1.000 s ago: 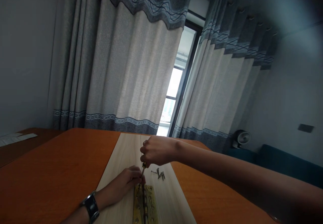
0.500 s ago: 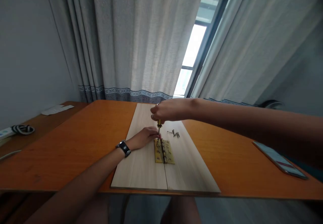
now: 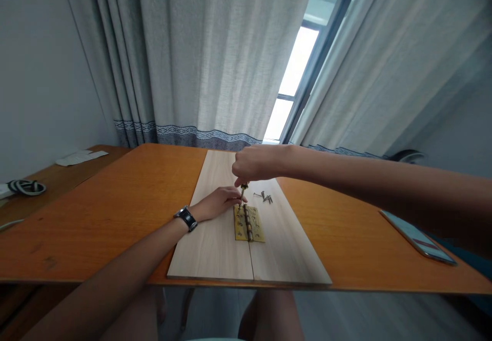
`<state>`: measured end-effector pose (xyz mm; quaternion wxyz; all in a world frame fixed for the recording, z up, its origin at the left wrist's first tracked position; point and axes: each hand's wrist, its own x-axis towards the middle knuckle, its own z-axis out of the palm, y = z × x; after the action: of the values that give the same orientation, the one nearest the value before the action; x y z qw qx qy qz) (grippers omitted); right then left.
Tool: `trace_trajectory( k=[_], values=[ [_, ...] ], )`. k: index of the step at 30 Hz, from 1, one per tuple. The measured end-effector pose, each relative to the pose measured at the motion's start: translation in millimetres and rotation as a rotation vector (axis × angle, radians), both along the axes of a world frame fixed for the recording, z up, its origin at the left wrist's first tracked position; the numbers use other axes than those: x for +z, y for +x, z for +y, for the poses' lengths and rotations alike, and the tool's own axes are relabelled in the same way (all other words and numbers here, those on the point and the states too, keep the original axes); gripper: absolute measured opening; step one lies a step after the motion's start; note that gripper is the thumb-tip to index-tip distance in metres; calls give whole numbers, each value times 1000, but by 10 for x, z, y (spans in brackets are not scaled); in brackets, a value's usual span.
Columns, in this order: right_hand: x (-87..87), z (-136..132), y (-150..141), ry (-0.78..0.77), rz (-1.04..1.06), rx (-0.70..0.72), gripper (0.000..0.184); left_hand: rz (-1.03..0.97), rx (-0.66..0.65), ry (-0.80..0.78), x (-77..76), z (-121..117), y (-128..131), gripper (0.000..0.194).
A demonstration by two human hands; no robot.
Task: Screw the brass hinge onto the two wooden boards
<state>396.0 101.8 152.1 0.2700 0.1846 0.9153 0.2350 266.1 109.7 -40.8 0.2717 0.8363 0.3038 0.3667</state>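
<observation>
As we work at the orange table (image 3: 77, 238), two pale boards (image 3: 209, 243) lie butted along a seam. A brass hinge (image 3: 249, 223) lies across that seam, its knuckle on the line, and loose screws (image 3: 263, 196) lie just beyond it on the right board. Our left hand (image 3: 215, 203) lies on the left board with its fingers curled at the hinge's upper left corner; whether they pinch a screw is hidden. Our right hand (image 3: 255, 164) is closed around a screwdriver (image 3: 243, 191), its tip at the left leaf. We judge the step in hand to be driving a screw there. The next move calls for keeping the shaft upright and turning until the head seats.
</observation>
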Motion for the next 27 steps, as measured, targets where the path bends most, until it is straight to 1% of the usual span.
trace_trajectory(
  k=[3,5,6,7,9,10,12,13,15,17,20,22,25,27],
  values=[
    [27,6,5,-47,2,-55,39,37,21,4,35,-26,4,22],
    [41,34,40,-74,6,-54,42,48,6,7,43,-27,6,21],
    [44,56,61,-81,6,-24,43,45,-6,8,42,-22,7,20],
    [43,83,82,-85,3,29,38,38,-19,7,36,-16,7,21],
    [30,145,117,-77,-10,158,22,20,-36,5,18,-2,5,22],
    [19,179,131,-69,-14,220,18,12,-40,4,9,3,2,23],
    [-4,242,153,-46,-20,295,15,6,-39,1,-7,11,-2,24],
    [-12,267,163,-33,-24,300,15,9,-34,-2,-12,14,-4,24],
    [-16,296,178,-13,-39,257,16,24,-22,-12,-18,19,-7,24],
    [-4,284,176,-3,-70,184,19,50,-15,-22,-21,26,-8,24],
    [19,193,106,-2,-116,65,31,68,-18,-24,-24,34,-11,24],
    [24,120,14,-16,-107,-41,35,66,-28,-15,-23,35,-14,23],
    [32,53,-128,-50,-49,-174,31,68,-27,2,-17,35,-17,20],
    [46,45,-180,-64,-25,-190,28,64,-17,9,-17,41,-15,18]
  ],
)
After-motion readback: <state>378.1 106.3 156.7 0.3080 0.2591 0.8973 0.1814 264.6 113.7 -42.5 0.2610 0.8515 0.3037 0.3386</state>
